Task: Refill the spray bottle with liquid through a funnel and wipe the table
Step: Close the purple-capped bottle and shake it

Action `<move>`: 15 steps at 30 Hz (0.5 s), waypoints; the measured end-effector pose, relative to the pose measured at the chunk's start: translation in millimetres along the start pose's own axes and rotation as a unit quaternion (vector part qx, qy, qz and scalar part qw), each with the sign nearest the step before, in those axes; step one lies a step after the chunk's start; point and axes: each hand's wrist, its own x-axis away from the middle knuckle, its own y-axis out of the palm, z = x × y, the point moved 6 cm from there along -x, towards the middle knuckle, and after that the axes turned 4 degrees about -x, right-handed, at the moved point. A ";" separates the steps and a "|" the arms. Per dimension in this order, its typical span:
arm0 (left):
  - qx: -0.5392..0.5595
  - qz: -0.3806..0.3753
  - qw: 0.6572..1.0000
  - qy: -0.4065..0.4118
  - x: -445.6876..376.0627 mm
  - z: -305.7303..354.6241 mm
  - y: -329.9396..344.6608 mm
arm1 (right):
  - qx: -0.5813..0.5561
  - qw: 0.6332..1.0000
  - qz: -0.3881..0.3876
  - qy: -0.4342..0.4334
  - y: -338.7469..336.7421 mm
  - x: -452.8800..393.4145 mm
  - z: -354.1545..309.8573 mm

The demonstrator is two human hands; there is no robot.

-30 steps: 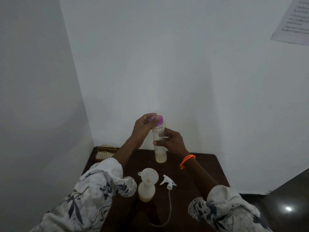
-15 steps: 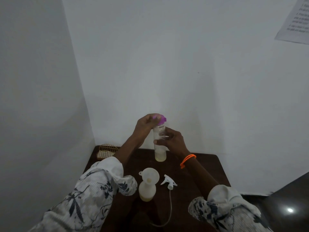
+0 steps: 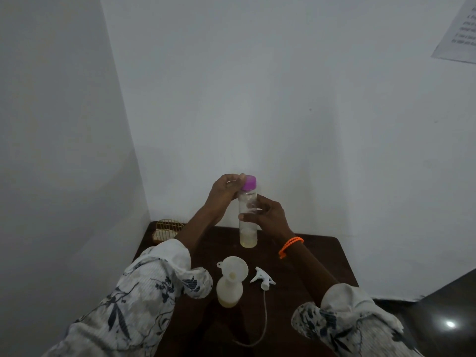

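A tall clear bottle with a little yellowish liquid at its bottom stands upright over the dark table. My right hand grips its middle from the right. My left hand pinches the purple cap on top of it. Nearer to me stands the white spray bottle with a white funnel set in its neck. The white spray head lies on the table to its right, its thin tube trailing toward me.
A small gold wire basket sits at the table's far left corner against the walls. White walls close in the table behind and on the left. A paper sheet hangs on the wall at upper right. A dark floor shows at lower right.
My left hand's fingers have shifted on the purple cap, more of which now shows. The clear bottle stays upright in my right hand's grip. The spray bottle, funnel and spray head have not moved.
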 end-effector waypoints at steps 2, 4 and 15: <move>-0.010 -0.004 1.000 -0.006 -0.9 -1.7 -2.0 | -0.007 1.000 0.002 0.003 0.5 1.0 2.2; -0.005 -0.004 1.000 -0.019 -1.3 -4.0 -5.4 | -0.019 1.000 0.008 0.010 0.8 2.2 5.3; -0.026 -0.063 0.998 0.002 14.8 3.3 -8.4 | -0.070 0.997 -0.037 0.026 12.0 2.8 8.5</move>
